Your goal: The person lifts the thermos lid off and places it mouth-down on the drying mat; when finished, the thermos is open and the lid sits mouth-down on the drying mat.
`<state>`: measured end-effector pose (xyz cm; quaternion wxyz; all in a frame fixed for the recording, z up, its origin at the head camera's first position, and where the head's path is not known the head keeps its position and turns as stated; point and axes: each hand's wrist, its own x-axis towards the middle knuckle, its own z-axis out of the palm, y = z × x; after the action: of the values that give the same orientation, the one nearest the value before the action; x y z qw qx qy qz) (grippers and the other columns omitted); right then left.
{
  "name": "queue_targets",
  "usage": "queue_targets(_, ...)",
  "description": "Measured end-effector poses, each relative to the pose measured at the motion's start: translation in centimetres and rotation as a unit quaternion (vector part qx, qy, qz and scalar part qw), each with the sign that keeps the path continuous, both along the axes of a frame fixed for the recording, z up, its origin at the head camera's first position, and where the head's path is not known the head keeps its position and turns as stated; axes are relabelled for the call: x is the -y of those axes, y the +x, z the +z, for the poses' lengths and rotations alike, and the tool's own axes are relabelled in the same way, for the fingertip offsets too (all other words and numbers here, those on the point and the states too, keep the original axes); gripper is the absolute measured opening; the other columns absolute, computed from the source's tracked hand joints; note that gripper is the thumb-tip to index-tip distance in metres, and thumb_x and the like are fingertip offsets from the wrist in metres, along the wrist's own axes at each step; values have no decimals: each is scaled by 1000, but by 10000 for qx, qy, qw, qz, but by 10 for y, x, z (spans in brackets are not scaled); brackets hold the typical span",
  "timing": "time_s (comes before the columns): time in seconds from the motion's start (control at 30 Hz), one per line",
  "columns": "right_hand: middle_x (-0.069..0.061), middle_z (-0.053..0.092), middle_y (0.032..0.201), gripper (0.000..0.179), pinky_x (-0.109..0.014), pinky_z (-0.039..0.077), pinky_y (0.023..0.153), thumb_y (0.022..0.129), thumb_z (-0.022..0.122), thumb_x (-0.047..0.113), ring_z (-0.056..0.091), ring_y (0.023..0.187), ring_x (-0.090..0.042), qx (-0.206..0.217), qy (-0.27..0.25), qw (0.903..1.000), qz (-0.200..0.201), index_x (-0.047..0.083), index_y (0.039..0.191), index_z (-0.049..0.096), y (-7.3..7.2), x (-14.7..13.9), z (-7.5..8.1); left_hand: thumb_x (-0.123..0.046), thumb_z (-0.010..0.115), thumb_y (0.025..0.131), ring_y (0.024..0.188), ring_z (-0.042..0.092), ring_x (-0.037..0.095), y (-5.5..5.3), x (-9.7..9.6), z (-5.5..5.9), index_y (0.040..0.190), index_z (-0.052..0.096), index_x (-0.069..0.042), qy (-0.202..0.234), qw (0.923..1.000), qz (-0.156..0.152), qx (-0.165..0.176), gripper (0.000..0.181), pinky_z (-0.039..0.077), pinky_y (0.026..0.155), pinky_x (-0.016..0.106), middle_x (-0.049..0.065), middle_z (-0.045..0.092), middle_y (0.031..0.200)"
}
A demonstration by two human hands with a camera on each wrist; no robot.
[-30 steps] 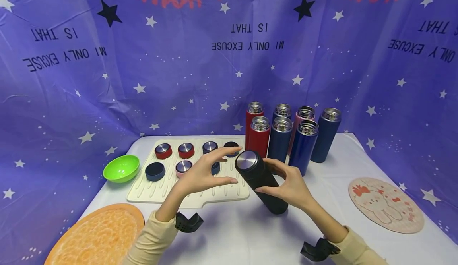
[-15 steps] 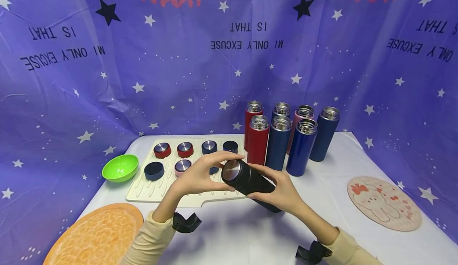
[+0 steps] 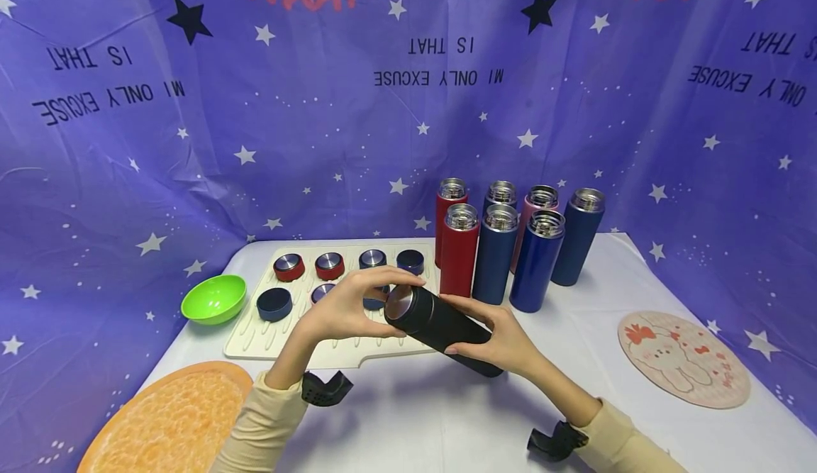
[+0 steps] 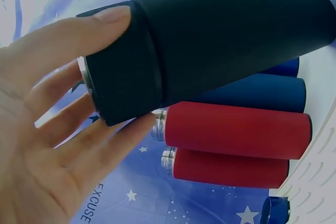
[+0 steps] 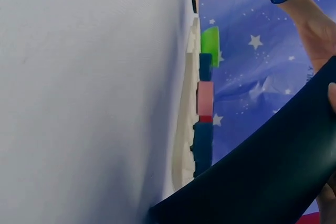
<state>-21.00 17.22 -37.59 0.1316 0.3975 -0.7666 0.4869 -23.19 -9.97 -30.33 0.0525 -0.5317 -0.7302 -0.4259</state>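
Observation:
A black thermos is held in the air over the table, tilted, with its capped end up and to the left. My left hand pinches its lid, which has a silver disc on top. In the left wrist view the thumb lies across one side of the lid and the fingers reach round the other. Around the body, my right hand keeps its grip between thumb and fingers. The right wrist view has the dark body crossing the lower right, with most of that hand out of frame.
Several uncapped thermoses, such as a red one and a blue one, stand at the back right. Behind my left hand, several lids lie on a cream ridged tray. A green bowl, an orange mat and a pink mat flank them.
The thermos has moved left and tipped closer to horizontal. My left hand, apart from the lid a second ago, now holds it. My right hand has kept its grip on the body.

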Motion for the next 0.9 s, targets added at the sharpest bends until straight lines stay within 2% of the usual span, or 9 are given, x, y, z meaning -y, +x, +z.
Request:
queue_targets(0.17,-18,61,126,65,-49,44,96,69,84,-1,56,120,-25,60,-166,9998,6,-9,128,56,1,1,0,2,89,61,101,61,24,0,-2,0,119,62,6,159,9996,80,-204,64,58,77,35,16,65,115)
queue_targets(0.27,-19,61,125,65,-50,44,96,68,84,-4,56,120,-24,71,-288,9995,85,-10,127,57,1,1,-1,2,89,61,101,62,24,1,-3,0,119,63,5,196,9995,135,-188,64,58,76,34,16,65,115)
queue_targets(0.47,-19,61,125,65,-42,46,97,68,84,-4,57,119,-24,46,-363,9993,3,-10,127,56,3,2,-2,1,90,60,100,63,25,2,-4,-1,118,64,5,279,9991,289,-169,63,58,74,34,15,67,113)
queue_targets(0.6,-20,62,123,64,-39,47,96,68,84,-4,59,116,-29,-219,-350,9985,-361,-10,126,57,7,7,-1,-4,89,63,96,64,26,4,-7,-2,118,65,3,332,9962,805,-40,61,59,71,33,14,68,110)
queue_targets(0.73,-19,63,122,65,-42,50,92,68,85,-2,60,113,-32,-430,-281,9959,-750,-9,126,57,11,11,-2,-9,87,68,92,66,26,9,-11,-2,120,65,2,306,9883,1470,271,57,59,69,34,13,68,109)
queue_targets(0.8,-18,63,122,65,-44,50,90,68,85,-1,61,112,-31,-398,-236,9955,-822,-8,127,57,11,12,-1,-9,86,69,91,67,26,11,-12,-1,120,65,3,294,9858,1620,333,56,59,69,34,13,68,110)
queue_targets(0.9,-18,62,124,67,-46,50,91,69,85,-2,60,113,-30,-295,-187,9961,-816,-7,128,56,11,12,1,-9,86,70,92,66,27,12,-13,0,120,64,3,286,9847,1673,392,56,59,70,35,15,67,111)
